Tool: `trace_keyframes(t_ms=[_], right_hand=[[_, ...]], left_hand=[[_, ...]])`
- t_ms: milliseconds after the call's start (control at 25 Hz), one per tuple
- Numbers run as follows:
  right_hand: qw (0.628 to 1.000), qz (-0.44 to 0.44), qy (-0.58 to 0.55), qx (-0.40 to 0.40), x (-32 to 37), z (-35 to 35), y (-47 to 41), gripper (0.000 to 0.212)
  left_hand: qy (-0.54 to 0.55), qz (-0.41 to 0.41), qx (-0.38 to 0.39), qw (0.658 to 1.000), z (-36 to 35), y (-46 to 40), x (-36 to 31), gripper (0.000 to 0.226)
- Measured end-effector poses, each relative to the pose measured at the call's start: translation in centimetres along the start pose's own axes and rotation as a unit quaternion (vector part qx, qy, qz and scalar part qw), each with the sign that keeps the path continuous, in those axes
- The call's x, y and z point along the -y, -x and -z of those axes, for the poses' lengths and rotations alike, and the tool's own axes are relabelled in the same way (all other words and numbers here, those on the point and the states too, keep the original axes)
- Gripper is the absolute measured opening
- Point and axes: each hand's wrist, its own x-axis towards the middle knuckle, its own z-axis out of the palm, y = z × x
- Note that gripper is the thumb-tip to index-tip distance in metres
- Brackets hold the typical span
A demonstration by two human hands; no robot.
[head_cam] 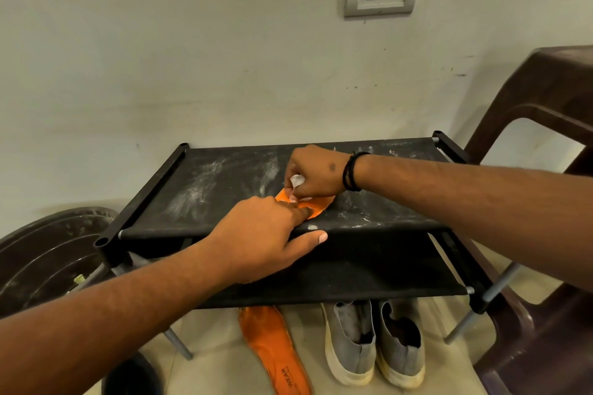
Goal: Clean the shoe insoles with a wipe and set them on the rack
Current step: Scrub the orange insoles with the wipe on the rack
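An orange insole (317, 207) lies on the dusty top shelf of the black rack (205, 183), mostly hidden under both hands. My left hand (266, 237) presses its fingers down on the insole, with the thumb stretched along the shelf's front edge. My right hand (316, 175) grips a crumpled white wipe (296, 181) and holds it against the insole. A second orange insole (272, 349) lies on the floor below the rack.
A pair of grey slip-on shoes (373, 343) stands on the floor right of the floor insole. A brown plastic chair (545, 125) is close on the right, a dark round tub (41, 253) on the left. The wall is directly behind the rack.
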Motion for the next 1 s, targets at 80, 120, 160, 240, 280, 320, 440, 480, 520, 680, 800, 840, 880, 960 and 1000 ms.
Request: trace_keyframes(t_ms=[80, 120, 160, 240, 280, 320, 440, 480, 520, 680, 800, 840, 880, 960, 1000], right_hand=[[1.000, -0.017, -0.004, 0.003, -0.8, 0.2, 0.3, 0.011], [0.999, -0.040, 0.003, -0.005, -1.5, 0.4, 0.4, 0.012], [0.998, -0.062, 0.019, -0.020, -2.2, 0.5, 0.4, 0.014], [0.993, -0.093, 0.062, -0.050, -3.3, 0.7, 0.4, 0.017], [0.991, -0.098, 0.073, -0.055, -3.5, 0.7, 0.4, 0.017], [0.992, -0.096, 0.071, -0.048, -3.4, 0.8, 0.3, 0.017], [0.998, -0.063, 0.026, 0.018, -1.8, 1.3, 1.0, 0.013], [0.998, -0.048, 0.018, 0.040, -1.3, 1.3, 1.3, 0.014], [0.998, -0.039, 0.017, 0.048, -1.2, 1.1, 1.5, 0.014], [0.996, -0.068, 0.057, -0.033, -2.7, 0.5, 1.2, 0.018], [0.994, -0.086, 0.036, -0.056, -3.2, 0.5, 1.5, 0.019], [0.996, -0.083, 0.018, -0.037, -3.1, 0.8, 1.7, 0.017], [0.997, -0.076, 0.005, -0.008, -2.9, 0.9, 2.0, 0.013], [0.997, -0.055, -0.003, 0.050, -2.1, 1.2, 2.8, 0.011], [0.997, -0.051, -0.006, 0.065, -1.8, 1.3, 3.1, 0.011]], left_hand=[[0.004, 0.001, 0.001, 1.000, 0.0, -0.1, -0.1, 0.073], [0.004, 0.001, 0.003, 1.000, 0.1, -0.1, -0.1, 0.076], [0.003, 0.002, 0.004, 1.000, 0.1, -0.2, -0.1, 0.080], [-0.003, 0.001, 0.007, 1.000, 0.2, -0.2, -0.1, 0.082], [-0.005, -0.001, 0.008, 1.000, 0.2, -0.1, -0.2, 0.082], [-0.004, -0.002, 0.009, 1.000, 0.3, -0.1, -0.2, 0.082], [-0.002, -0.001, 0.007, 1.000, 0.2, 0.0, -0.1, 0.080], [-0.002, -0.002, 0.006, 1.000, 0.1, 0.0, -0.1, 0.078], [-0.002, -0.002, 0.005, 1.000, 0.0, -0.1, 0.0, 0.078], [-0.007, -0.001, 0.002, 1.000, 0.0, -0.2, -0.1, 0.081], [-0.009, -0.002, 0.001, 1.000, 0.1, -0.1, -0.2, 0.079], [-0.007, -0.003, 0.002, 1.000, 0.2, -0.1, -0.2, 0.077], [-0.005, -0.004, 0.003, 1.000, 0.2, -0.1, -0.2, 0.075], [0.000, -0.006, 0.005, 1.000, 0.3, -0.1, -0.2, 0.071], [0.001, -0.008, 0.003, 1.000, 0.3, -0.1, -0.3, 0.070]])
